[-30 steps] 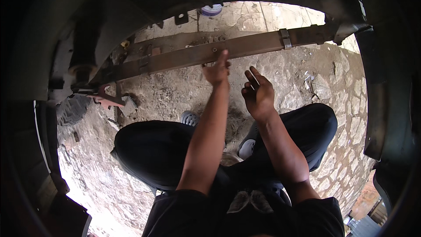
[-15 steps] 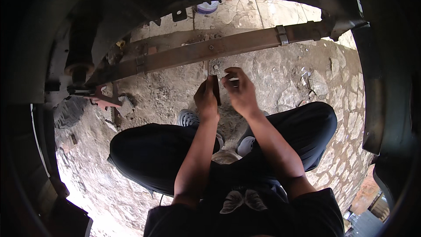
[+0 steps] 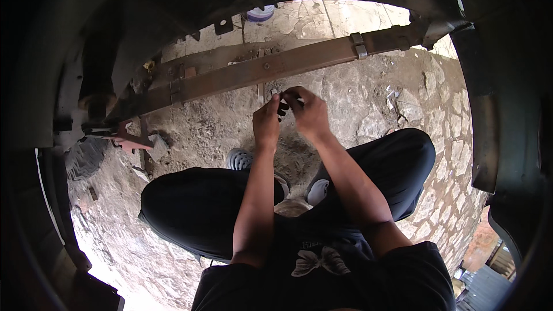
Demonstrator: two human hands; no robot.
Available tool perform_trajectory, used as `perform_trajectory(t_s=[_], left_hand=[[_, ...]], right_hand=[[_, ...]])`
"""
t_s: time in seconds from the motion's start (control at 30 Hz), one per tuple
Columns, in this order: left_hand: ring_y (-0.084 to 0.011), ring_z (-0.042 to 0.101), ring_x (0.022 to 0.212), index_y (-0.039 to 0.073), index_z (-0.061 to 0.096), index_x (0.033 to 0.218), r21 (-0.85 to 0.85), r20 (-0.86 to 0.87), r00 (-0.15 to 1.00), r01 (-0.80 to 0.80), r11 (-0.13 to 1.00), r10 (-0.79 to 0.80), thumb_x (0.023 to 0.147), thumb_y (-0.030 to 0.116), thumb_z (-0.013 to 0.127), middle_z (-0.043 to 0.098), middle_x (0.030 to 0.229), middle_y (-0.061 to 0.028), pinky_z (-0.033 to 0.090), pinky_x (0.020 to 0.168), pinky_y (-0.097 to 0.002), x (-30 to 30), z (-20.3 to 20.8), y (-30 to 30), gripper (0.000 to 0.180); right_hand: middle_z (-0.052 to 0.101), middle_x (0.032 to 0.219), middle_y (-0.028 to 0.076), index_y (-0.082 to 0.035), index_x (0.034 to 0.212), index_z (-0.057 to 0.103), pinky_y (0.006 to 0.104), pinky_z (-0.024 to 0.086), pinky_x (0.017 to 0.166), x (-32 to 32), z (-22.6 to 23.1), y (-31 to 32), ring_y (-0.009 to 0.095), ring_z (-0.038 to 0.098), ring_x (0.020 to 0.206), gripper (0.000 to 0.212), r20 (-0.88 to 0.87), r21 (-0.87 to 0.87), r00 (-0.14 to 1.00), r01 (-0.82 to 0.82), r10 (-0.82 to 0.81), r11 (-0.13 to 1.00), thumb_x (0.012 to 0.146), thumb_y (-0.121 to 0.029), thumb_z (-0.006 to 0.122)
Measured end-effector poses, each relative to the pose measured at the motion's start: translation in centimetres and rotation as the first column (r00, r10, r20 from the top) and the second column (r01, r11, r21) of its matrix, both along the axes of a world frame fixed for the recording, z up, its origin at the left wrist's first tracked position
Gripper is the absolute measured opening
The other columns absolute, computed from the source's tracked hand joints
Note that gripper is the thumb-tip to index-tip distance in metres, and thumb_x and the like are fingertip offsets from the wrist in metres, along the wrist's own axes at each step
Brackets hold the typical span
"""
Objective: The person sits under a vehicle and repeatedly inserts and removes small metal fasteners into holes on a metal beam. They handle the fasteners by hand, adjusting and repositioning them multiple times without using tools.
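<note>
I see L hand (image 3: 266, 126) & R hand (image 3: 309, 114) fingertips close tog., can't tell if gripping; brown leaf spring (image 3: 288, 62) beyond, axis L–R, R slightly nearer.

Stone ground (image 3: 219, 118) | red stand (image 3: 132, 143) | grey block (image 3: 158, 148) | sneakers (image 3: 239, 159) | white-purple tub (image 3: 261, 15)

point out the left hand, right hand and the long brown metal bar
Left hand (image 3: 266, 124): head view, middle of the hand
Right hand (image 3: 310, 116): head view, back of the hand
Long brown metal bar (image 3: 311, 57): head view, middle stretch
</note>
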State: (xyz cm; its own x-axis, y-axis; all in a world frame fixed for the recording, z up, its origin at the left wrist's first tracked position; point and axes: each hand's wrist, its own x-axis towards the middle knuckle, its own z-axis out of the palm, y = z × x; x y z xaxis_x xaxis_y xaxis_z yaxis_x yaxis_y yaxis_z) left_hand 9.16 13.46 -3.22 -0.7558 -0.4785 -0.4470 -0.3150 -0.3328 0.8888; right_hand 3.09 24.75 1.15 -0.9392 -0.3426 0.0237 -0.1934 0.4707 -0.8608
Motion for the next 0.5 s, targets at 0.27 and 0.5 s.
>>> perform_trajectory(t_s=[0.27,0.5], left_hand=[[-0.0204,0.073,0.091,0.003,0.072,0.12,-0.291,-0.084,0.995,0.025,0.956,-0.052,0.095,0.032,0.067,0.077,0.097,-0.0132,0.054,0.084,-0.0328,0.1,1.2,1.0,0.038],[-0.0257,0.072,0.087,0.003,0.071,0.115,-0.257,0.02,0.999,0.05,0.965,-0.046,0.089,0.015,0.058,0.075,0.092,-0.0142,0.053,0.084,-0.0385,0.6,-0.6,2.3,0.032]], right_hand=[[0.077,0.091,0.011,-0.01,0.112,0.072,0.0361,0.055,0.073,-2.3,1.8,2.1,0.027,0.075,0.085,0.022,0.089,-0.033,0.984,0.156,-0.153,0.987,0.098,-0.025,0.066],[0.075,0.096,0.017,-0.008,0.104,0.074,0.0361,0.055,0.076,-5.6,1.8,2.2,0.03,0.074,0.091,0.016,-0.371,-0.086,0.869,0.32,-0.328,0.944,0.09,-0.016,0.076]])
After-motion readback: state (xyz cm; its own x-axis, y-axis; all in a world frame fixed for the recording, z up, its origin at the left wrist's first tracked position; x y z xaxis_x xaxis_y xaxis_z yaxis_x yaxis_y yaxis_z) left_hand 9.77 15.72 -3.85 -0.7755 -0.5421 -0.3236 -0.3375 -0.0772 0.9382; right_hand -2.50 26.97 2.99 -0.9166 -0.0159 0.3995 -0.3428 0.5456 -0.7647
